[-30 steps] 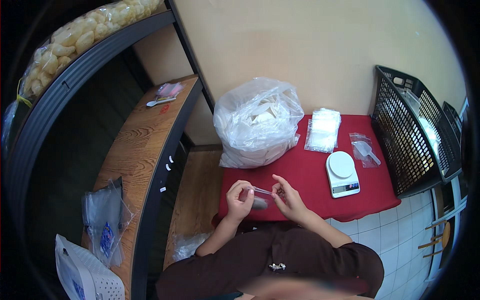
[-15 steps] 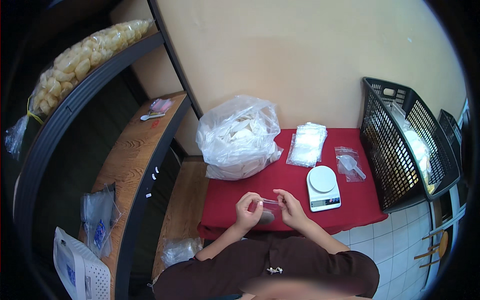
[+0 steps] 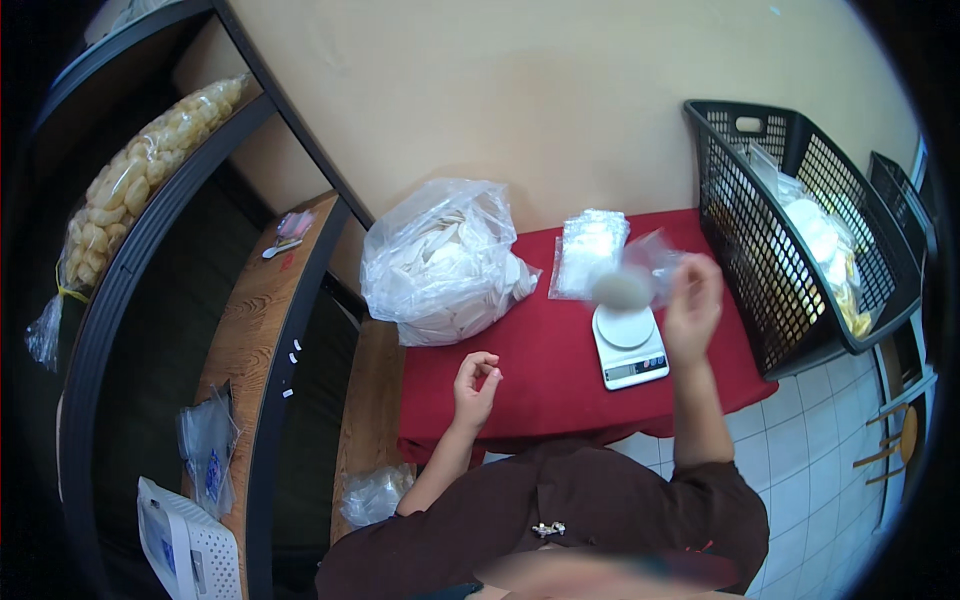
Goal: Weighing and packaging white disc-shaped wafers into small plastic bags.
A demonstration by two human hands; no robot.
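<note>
My right hand (image 3: 693, 310) is raised beside the kitchen scale (image 3: 626, 329), blurred by motion, fingers closed on a clear plastic bag. Its whitish-grey rounded contents (image 3: 622, 290) trail to the left over the back of the scale's round white plate. The bag's outline merges with the clear packet behind. Loosely curled, my left hand (image 3: 477, 385) hovers empty above the red cloth, a gap between thumb and fingers. A large clear bag full of white flat pieces (image 3: 450, 250) stands beyond it. Behind the scale lies a stack of clear bags (image 3: 590, 250).
A black mesh basket (image 3: 800, 290) with filled packets stands at the right table edge. To the left, shelving (image 3: 285, 340) carries a long bag of pale puffed snacks (image 3: 135, 185), plastic bags (image 3: 208, 450) and a white perforated basket (image 3: 205, 555). The red-covered table (image 3: 540, 385) lies in front.
My hands have parted. The right has swung right and forward with the bag; the left has let go and stays near the table's front. The view has shifted slightly.
</note>
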